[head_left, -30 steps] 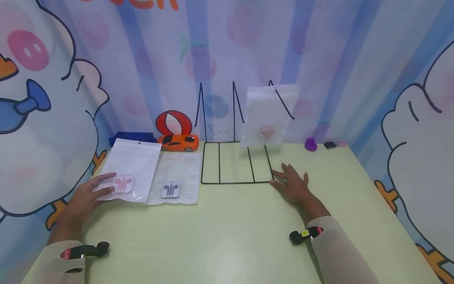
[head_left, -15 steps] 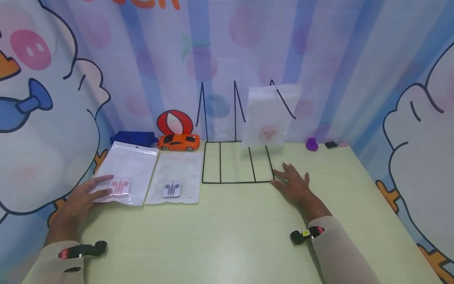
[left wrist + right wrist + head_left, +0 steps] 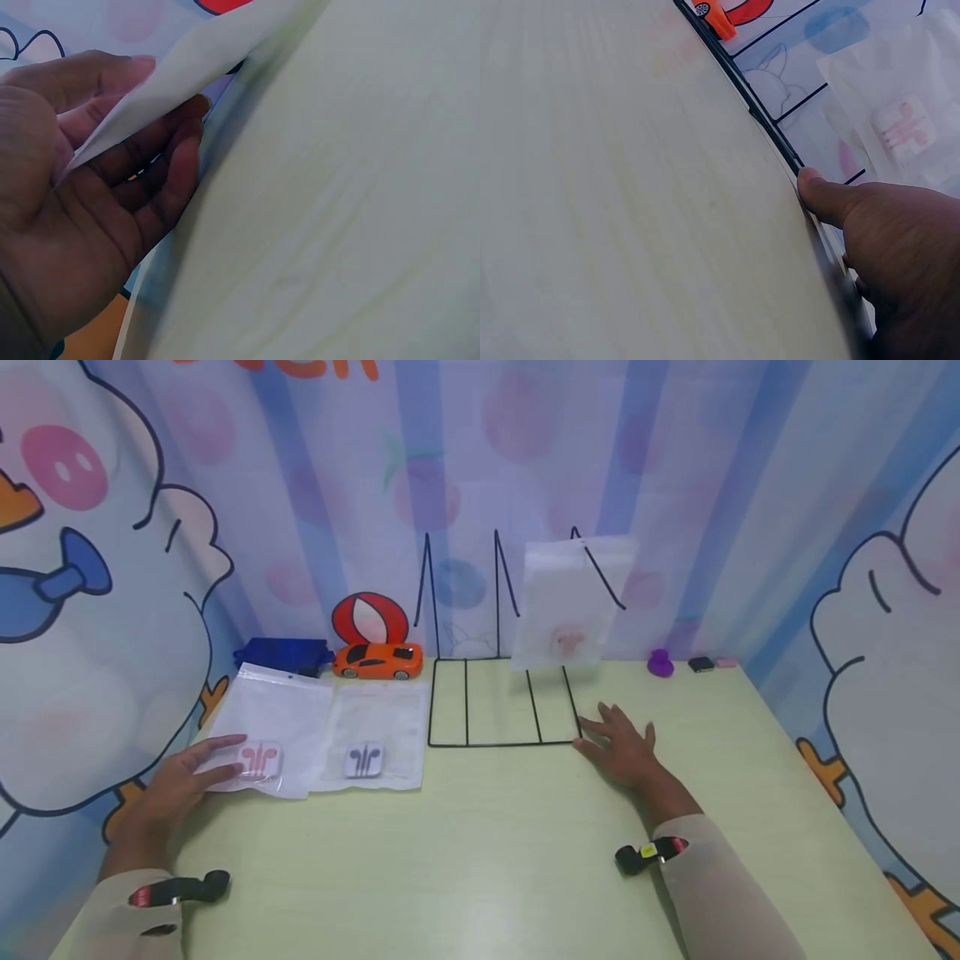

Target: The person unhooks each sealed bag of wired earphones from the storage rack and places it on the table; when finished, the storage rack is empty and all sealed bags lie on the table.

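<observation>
My left hand pinches the lower left edge of a white zip pouch with pink earphones in a clear case. In the left wrist view, the pouch passes between thumb and fingers, its edge raised off the table. Beside it lies a second pouch with dark earphones. My right hand has its fingers spread at the front right corner of a black wire rack; its thumb touches the wire in the right wrist view. Another pouch with pink earphones hangs on the rack's right hook.
Behind the flat pouches are a dark blue object and an orange toy car. A purple item and small black and pink blocks line the table's back right edge. A patterned curtain stands behind.
My left hand has brought the gripped pouch a little left and toward me, then slightly back right. My right hand stays at the rack corner.
</observation>
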Demonstrator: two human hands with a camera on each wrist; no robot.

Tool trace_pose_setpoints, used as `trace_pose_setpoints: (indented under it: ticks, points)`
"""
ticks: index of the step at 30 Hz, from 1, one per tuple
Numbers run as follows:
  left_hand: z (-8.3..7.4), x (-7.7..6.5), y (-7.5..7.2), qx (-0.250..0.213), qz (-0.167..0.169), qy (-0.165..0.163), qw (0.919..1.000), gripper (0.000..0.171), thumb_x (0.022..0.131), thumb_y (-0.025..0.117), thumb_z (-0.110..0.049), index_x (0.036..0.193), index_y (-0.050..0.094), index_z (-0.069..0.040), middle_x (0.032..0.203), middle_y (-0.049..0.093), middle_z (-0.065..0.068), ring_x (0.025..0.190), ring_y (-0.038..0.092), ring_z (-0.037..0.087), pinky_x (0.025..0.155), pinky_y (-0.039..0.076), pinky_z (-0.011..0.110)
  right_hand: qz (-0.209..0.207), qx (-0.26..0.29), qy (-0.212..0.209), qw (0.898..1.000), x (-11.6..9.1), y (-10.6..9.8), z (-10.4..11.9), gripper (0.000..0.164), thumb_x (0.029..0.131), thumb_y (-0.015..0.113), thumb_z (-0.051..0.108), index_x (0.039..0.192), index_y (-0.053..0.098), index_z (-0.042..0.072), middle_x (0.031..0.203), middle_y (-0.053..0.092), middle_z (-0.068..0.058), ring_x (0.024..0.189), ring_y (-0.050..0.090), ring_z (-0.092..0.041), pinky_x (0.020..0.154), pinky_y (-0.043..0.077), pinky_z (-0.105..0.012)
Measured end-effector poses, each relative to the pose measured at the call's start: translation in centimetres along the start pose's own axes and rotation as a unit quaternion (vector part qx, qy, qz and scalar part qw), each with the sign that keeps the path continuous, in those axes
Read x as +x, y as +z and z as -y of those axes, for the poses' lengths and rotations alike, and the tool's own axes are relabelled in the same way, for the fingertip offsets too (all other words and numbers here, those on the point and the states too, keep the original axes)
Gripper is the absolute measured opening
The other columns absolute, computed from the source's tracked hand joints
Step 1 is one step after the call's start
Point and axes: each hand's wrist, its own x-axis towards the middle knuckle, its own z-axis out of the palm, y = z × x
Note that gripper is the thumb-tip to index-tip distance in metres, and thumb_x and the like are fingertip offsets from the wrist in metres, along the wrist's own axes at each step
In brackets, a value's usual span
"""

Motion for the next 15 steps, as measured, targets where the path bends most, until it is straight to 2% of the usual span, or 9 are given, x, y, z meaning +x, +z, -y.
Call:
trace_pose_setpoints:
  ticks: [7, 10, 15]
  points:
    - [0.02, -0.21, 0.02, 0.054, -0.005, 0.029, 0.9981, 0.095, 0.102, 0.062, -0.070, 0.172, 0.031, -0.013, 0.180, 0.008, 0.033, 0.154, 0.024, 0.067, 0.113, 0.033, 0.090, 0.007, -0.003, 0.010, 1.000, 0.08, 0.15, -0.16, 0.060, 0.112, 0.054, 0.049, 0.163, 0.052, 0.016, 0.182, 0.021, -0.020, 0.171, 0.009, -0.045, 0.126, -0.014, -0.082]
    - [0.13, -0.15, 0.08, 0.082, -0.010, 0.032, 0.9960, 0.094, 0.103, 0.062, -0.067, 0.172, 0.032, -0.012, 0.178, 0.010, 0.036, 0.153, 0.022, 0.070, 0.111, 0.031, 0.092, 0.003, 0.001, 0.008, 1.000, 0.15, 0.06, -0.14, 0.060, 0.112, 0.055, 0.048, 0.162, 0.053, 0.016, 0.181, 0.022, -0.021, 0.171, 0.009, -0.046, 0.126, -0.015, -0.082]
    - [0.44, 0.22, 0.13, 0.125, -0.019, 0.043, 0.9911, 0.086, 0.106, 0.065, -0.057, 0.170, 0.035, -0.008, 0.173, 0.013, 0.042, 0.155, 0.015, 0.072, 0.115, 0.025, 0.091, 0.002, 0.000, 0.007, 1.000, 0.06, -0.10, -0.03, 0.059, 0.112, 0.055, 0.047, 0.162, 0.053, 0.015, 0.181, 0.022, -0.021, 0.171, 0.010, -0.046, 0.126, -0.015, -0.082]
